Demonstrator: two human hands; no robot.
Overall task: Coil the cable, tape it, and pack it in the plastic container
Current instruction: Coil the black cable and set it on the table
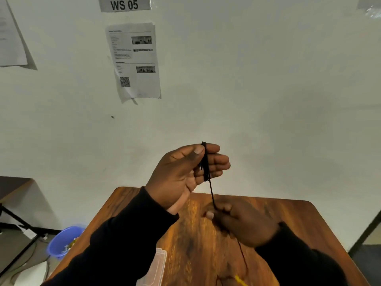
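Observation:
My left hand (185, 172) is raised above the table's far edge, palm toward me, with several turns of a thin black cable (205, 162) wound around its fingers and pinned by the thumb. One strand runs down from the coil to my right hand (237, 221), which pinches it between thumb and fingers just over the tabletop. The cable's free length trails from under the right hand toward the near edge. A clear plastic container (155, 267) lies on the table below my left forearm, partly hidden by the sleeve.
The wooden table (288, 219) stands against a white wall. Something yellow (240, 280) lies at the near edge by the trailing cable. A blue basin (64, 240) sits on the floor to the left, beside another table's black legs (18, 221).

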